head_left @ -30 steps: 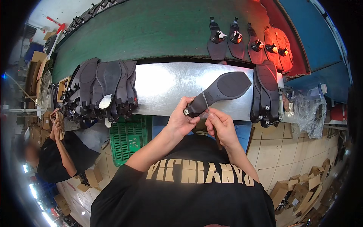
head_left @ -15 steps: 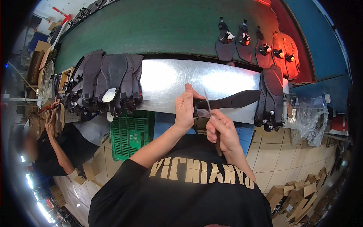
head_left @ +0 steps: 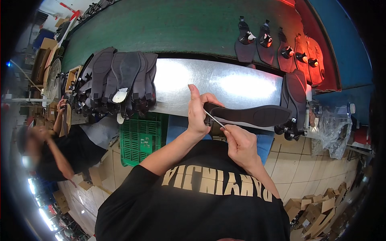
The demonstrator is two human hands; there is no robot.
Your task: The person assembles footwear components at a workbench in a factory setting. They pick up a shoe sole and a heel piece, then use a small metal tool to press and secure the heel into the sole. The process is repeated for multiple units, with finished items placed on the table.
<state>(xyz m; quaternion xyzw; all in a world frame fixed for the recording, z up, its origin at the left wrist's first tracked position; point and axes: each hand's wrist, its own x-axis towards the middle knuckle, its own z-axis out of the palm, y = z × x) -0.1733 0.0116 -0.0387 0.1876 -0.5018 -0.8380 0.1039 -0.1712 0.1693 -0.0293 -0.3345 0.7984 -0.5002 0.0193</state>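
Note:
My left hand (head_left: 196, 114) grips the heel end of a dark brown sandal sole (head_left: 257, 115), its thumb pointing up. The sole lies almost level, its broad toe end stretching right over the front edge of the metal plate. In my right hand (head_left: 242, 146) is a thin metal tool (head_left: 215, 119) like a slim rod; the fist hides its handle. Its tip reaches the heel end of the sole, beside my left fingers. Whether the tip presses into the sole or only touches it, I cannot tell.
Piled dark sandals (head_left: 124, 76) lie left on the shiny metal plate (head_left: 181, 80), more sandals (head_left: 295, 94) right. Several sandals (head_left: 245, 48) stand on the green belt (head_left: 161, 28) under red light. A green crate (head_left: 138, 140) is below; a co-worker (head_left: 60, 152) sits left.
The sole has turned to show more of its broad face. My right hand has swung the rod from upright to slanting up-left, its tip now at the heel end.

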